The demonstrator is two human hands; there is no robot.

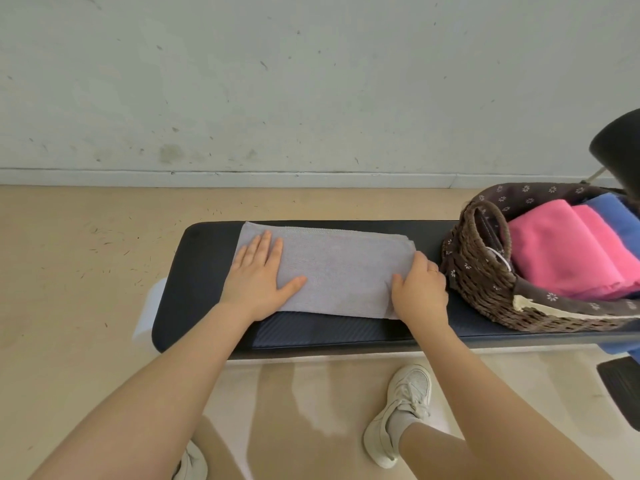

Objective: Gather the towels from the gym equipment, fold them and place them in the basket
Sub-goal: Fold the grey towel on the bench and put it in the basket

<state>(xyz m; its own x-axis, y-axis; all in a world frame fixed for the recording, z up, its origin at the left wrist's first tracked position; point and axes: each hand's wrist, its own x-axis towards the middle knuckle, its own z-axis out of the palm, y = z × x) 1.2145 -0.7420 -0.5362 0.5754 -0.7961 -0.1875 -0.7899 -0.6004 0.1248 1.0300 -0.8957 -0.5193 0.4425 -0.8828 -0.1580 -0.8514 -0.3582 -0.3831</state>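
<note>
The right edge of a folded pale grey terry towel is pinched by the right hand, while the left hand is pressed flat, fingers spread, on its left end. The towel is laid on a black padded bench; a brown woven wicker basket is set just beside it, holding folded pink and blue towels.

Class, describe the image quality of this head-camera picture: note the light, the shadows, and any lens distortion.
Head view: soft, even light, no glare; faint shadows under the bench; wide-angle bending curves the bench edge and stretches the forearms; grey towel and basket sharp.
</note>
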